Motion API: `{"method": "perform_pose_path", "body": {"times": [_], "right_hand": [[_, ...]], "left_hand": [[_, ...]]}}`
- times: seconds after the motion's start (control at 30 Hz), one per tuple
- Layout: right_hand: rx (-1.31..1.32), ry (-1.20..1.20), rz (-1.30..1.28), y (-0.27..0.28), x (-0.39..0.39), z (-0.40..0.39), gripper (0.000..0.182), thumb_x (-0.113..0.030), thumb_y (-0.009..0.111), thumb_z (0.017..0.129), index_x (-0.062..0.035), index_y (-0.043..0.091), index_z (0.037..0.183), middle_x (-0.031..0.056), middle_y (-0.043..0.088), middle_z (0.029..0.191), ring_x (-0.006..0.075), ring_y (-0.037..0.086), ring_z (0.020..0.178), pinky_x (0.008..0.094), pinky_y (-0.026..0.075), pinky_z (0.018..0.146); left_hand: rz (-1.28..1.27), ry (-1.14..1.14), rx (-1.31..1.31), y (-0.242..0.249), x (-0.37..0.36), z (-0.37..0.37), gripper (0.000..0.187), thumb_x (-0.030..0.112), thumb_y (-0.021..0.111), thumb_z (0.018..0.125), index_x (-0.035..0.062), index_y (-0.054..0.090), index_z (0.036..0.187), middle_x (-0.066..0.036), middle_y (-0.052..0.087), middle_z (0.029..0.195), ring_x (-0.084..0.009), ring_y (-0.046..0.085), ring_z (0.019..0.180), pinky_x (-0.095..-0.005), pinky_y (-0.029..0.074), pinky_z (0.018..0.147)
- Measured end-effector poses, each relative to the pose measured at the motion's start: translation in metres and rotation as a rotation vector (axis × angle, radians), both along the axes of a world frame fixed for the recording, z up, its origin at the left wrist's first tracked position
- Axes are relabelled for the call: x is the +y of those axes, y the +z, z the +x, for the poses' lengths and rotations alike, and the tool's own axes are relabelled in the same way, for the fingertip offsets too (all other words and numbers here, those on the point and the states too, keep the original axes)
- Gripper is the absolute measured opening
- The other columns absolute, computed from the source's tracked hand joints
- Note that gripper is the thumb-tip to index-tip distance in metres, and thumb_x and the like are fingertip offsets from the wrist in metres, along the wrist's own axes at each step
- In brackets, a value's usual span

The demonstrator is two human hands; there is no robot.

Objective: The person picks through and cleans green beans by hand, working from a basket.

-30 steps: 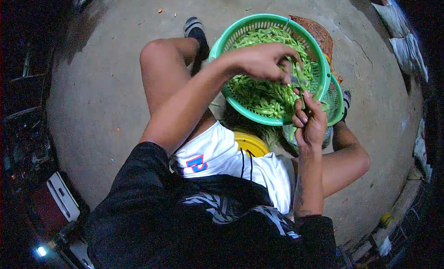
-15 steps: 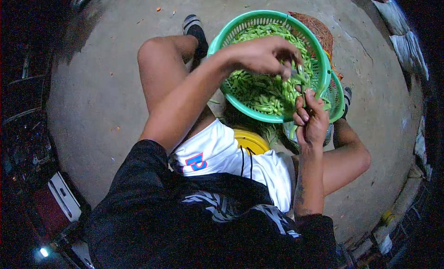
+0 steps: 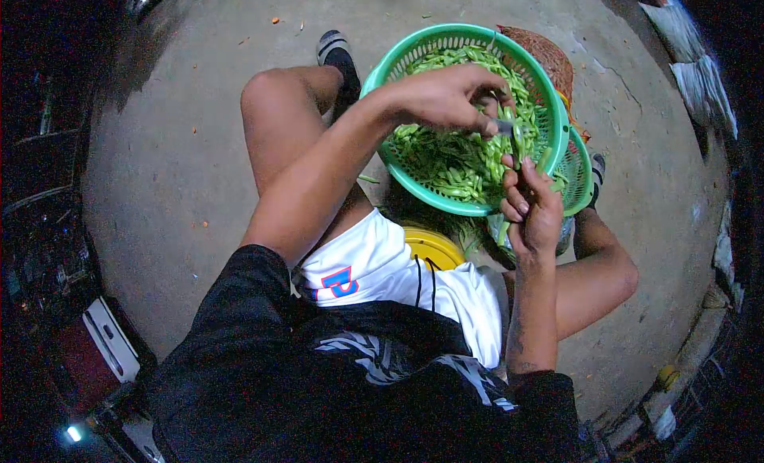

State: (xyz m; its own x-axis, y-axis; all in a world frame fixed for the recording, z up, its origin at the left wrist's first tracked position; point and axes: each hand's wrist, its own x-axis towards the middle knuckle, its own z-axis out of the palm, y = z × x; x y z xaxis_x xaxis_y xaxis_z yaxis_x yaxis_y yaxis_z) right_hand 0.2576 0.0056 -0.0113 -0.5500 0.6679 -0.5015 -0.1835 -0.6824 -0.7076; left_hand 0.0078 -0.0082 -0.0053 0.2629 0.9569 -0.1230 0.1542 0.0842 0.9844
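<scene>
A green plastic basket (image 3: 415,194) full of cut green pieces (image 3: 458,180) is in front of me. Over it, my left hand (image 3: 454,99) is closed on a small tool (image 3: 504,127), greyish with a dark, thin part. Close by, at the basket's near right rim, my right hand (image 3: 536,216) has its fingers curled round a long green pod (image 3: 544,159). The tool's tip is beside the pod, just above the right fingertips; whether they touch is unclear.
A second green basket (image 3: 587,194) sits partly under the first, with a reddish mesh sack (image 3: 549,57) behind. A yellow round lid or container (image 3: 434,246) is between my legs (image 3: 278,128). White sacks (image 3: 704,93) lie at the right edge.
My left hand has shifted slightly left and the tool shows more clearly. The pod and fingers of my right hand have moved a little. The basket appears slightly lower in view.
</scene>
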Motion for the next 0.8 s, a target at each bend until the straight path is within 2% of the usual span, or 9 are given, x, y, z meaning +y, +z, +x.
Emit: {"method": "perform_pose_path", "body": {"times": [0.1,0.27,0.37,0.4,0.5,0.57,0.6,0.7,0.8], "right_hand": [[0.037,-0.029,0.004,-0.004,-0.002,0.000,0.028,-0.021,0.060,0.102,0.0042,0.064,0.113,0.0028,0.064,0.077,0.0018,0.036,0.046,0.0179,0.027,0.041],[0.019,-0.040,0.037,-0.002,-0.002,0.000,0.026,-0.020,0.062,0.101,0.0038,0.063,0.112,0.0026,0.063,0.079,0.0019,0.036,0.047,0.0179,0.027,0.041],[0.024,-0.078,0.058,-0.005,-0.002,-0.001,0.024,-0.019,0.064,0.101,0.0027,0.064,0.110,0.0028,0.063,0.079,0.0018,0.036,0.047,0.0182,0.027,0.041],[0.030,-0.066,0.045,-0.007,-0.001,0.000,0.023,-0.020,0.064,0.101,0.0015,0.064,0.110,0.0025,0.063,0.079,0.0017,0.036,0.047,0.0182,0.027,0.041],[0.034,-0.074,0.019,-0.010,0.000,0.001,0.021,-0.020,0.064,0.101,-0.0011,0.064,0.109,0.0017,0.062,0.078,0.0015,0.036,0.047,0.0181,0.027,0.040],[0.039,-0.094,0.004,-0.009,-0.002,0.002,0.019,-0.020,0.064,0.101,-0.0026,0.063,0.107,0.0011,0.061,0.077,0.0014,0.036,0.047,0.0180,0.027,0.040],[0.009,-0.098,0.013,-0.002,-0.003,0.000,0.017,-0.020,0.064,0.101,-0.0038,0.062,0.106,0.0006,0.061,0.077,0.0013,0.036,0.047,0.0179,0.027,0.040],[0.018,-0.084,0.006,0.000,-0.001,-0.001,0.015,-0.020,0.063,0.101,-0.0054,0.061,0.104,0.0003,0.060,0.076,0.0013,0.036,0.047,0.0177,0.027,0.040],[0.040,-0.111,-0.005,-0.006,-0.003,-0.002,0.014,-0.019,0.063,0.101,-0.0057,0.060,0.105,0.0006,0.060,0.076,0.0014,0.036,0.047,0.0175,0.027,0.041]], "left_hand": [[0.057,-0.049,0.051,0.000,-0.002,0.010,0.035,0.008,0.074,0.086,0.0034,0.064,0.119,-0.006,0.069,0.091,-0.0117,0.062,0.083,-0.0294,0.048,0.078],[0.060,0.018,-0.044,0.006,0.003,-0.014,0.036,0.002,0.066,0.087,0.0044,0.062,0.123,-0.003,0.066,0.092,-0.0116,0.062,0.086,-0.0270,0.050,0.076],[0.017,0.037,-0.028,0.002,0.002,-0.010,0.038,0.001,0.067,0.085,0.0044,0.062,0.123,-0.004,0.067,0.094,-0.0113,0.061,0.087,-0.0282,0.051,0.079],[0.112,0.023,0.040,0.002,0.000,0.000,0.040,0.001,0.068,0.083,0.0045,0.062,0.123,-0.004,0.067,0.096,-0.0112,0.061,0.087,-0.0283,0.050,0.081],[-0.083,-0.121,-0.084,0.001,-0.003,0.014,0.039,0.004,0.071,0.084,0.0042,0.062,0.122,-0.006,0.066,0.104,-0.0114,0.059,0.088,-0.0274,0.048,0.080],[0.207,-0.044,0.089,-0.005,0.004,0.005,0.037,0.005,0.072,0.084,0.0038,0.064,0.120,-0.005,0.066,0.103,-0.0113,0.058,0.087,-0.0276,0.048,0.077],[0.033,-0.014,0.033,0.006,0.002,-0.001,0.037,0.006,0.073,0.083,0.0049,0.065,0.119,-0.004,0.065,0.100,-0.0116,0.058,0.086,-0.0287,0.049,0.077],[0.017,0.035,-0.059,0.005,0.004,-0.008,0.039,0.007,0.074,0.083,0.0060,0.064,0.121,-0.003,0.063,0.096,-0.0119,0.058,0.086,-0.0291,0.049,0.079],[0.039,-0.057,-0.008,0.005,-0.002,0.015,0.045,0.005,0.073,0.084,0.0049,0.061,0.127,-0.002,0.062,0.094,-0.0124,0.060,0.089,-0.0282,0.048,0.080]]}}
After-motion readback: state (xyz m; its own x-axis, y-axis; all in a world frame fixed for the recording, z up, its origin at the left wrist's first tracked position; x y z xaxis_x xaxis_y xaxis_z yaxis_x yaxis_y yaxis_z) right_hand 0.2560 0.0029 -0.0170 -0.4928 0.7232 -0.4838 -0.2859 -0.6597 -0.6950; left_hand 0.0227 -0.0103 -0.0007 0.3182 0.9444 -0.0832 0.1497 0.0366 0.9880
